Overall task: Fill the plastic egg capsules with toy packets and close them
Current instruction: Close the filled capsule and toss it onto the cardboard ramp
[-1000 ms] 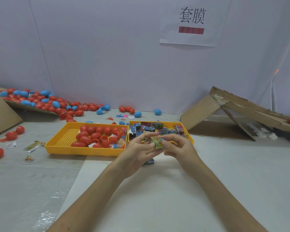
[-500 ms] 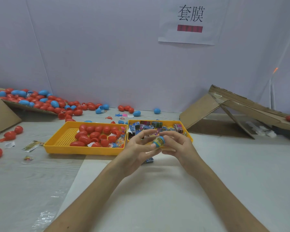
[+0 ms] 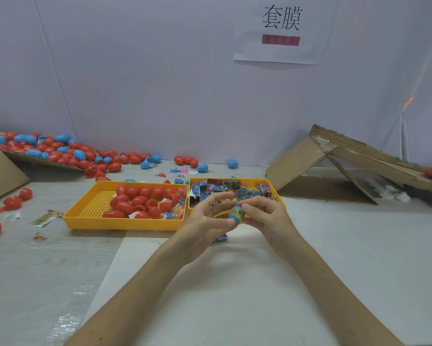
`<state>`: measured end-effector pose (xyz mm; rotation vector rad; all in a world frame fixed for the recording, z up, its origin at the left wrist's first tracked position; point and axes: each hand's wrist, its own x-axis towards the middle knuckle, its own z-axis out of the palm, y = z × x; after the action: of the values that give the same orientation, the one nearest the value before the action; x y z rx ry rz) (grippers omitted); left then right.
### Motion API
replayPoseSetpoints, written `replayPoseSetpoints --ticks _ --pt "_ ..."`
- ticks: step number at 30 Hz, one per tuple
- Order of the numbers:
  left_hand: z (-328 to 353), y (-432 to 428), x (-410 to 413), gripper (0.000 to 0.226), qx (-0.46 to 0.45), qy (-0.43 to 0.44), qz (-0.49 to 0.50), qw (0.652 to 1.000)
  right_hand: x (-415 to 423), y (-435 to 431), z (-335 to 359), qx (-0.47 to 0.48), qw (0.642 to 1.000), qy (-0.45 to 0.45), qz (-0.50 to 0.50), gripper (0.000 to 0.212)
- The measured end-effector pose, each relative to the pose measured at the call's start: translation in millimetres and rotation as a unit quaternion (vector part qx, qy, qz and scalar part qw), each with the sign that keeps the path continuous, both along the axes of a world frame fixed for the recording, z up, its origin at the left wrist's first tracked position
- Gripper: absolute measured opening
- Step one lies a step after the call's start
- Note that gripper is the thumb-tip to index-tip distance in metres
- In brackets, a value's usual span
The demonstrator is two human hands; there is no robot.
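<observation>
Right hand (image 3: 266, 217) pinches the blue capsule (image 3: 236, 214); left hand (image 3: 206, 221) splayed beside it.

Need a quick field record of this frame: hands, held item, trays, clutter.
held item: blue capsule, yellow-green packet showing; closed or not, cannot tell
right hand: fingers pinch the blue capsule
left hand: thumb touches the blue capsule, fingers spread
left tray: yellow, holds red egg capsules
right tray: yellow, holds toy packets
back left: loose eggs, red and blue, piled on cardboard
right: cardboard ramp
</observation>
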<state>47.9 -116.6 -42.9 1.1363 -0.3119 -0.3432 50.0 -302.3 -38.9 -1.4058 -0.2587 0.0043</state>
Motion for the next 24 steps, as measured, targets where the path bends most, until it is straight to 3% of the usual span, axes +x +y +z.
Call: replayPoseSetpoints --ticks 3,7,10,15,24 --pt "-0.5 -0.4 0.7 0.06 0.04 -0.028 0.024 0.999 -2.2 3.3 0.8 -0.055 0.998 -0.007 -0.018 0.017" --pt "0.4 -1.6 -0.8 0.075 0.039 -0.018 0.039 0.998 -4.4 4.4 1.9 -0.11 0.994 -0.005 -0.02 0.017" --pt "1.4 -1.0 -0.9 0.077 0.034 -0.024 0.045 0.998 -5.9 5.0 2.2 -0.095 0.995 0.008 0.009 0.014" --pt "3.2 -1.7 -1.8 0.076 0.047 -0.037 0.047 0.997 -7.3 6.0 2.4 -0.074 0.997 0.006 0.016 0.028" --pt "3.8 -1.6 -2.6 0.066 0.048 -0.046 0.03 0.997 -4.5 3.3 1.5 -0.044 0.999 0.001 0.019 0.016"
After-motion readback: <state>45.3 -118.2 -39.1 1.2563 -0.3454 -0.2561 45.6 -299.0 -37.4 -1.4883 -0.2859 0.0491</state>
